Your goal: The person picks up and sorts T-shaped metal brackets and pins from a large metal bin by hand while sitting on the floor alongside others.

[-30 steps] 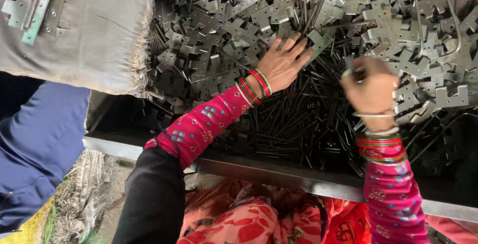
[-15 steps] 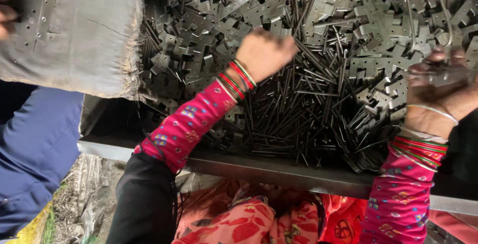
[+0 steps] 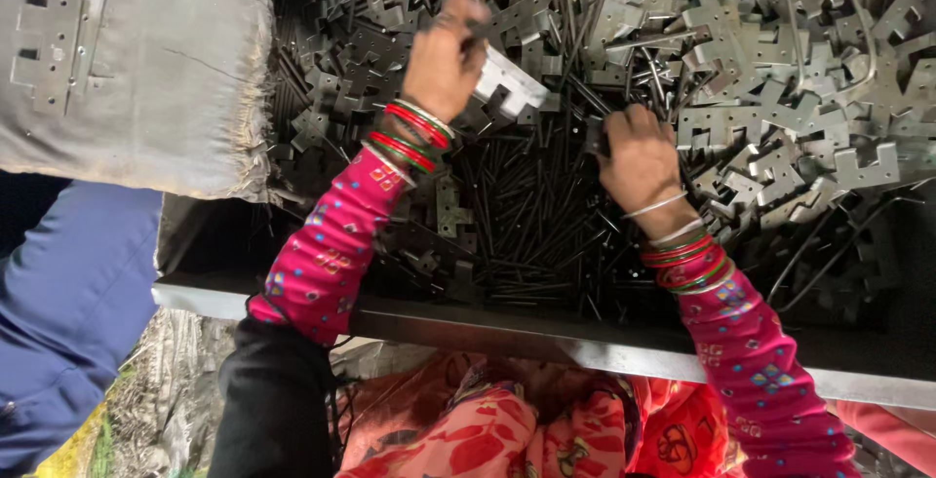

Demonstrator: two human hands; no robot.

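Left hand (image 3: 444, 54) grips a pale notched metal plate (image 3: 507, 83) near the tray's far edge; right hand (image 3: 639, 152) curls shut among thin rods (image 3: 526, 215) mid-tray. Heaps remain unsorted, so little looks done.

head cam | looks steeply down, close | metal tray (image 3: 546, 337) of parts fills view
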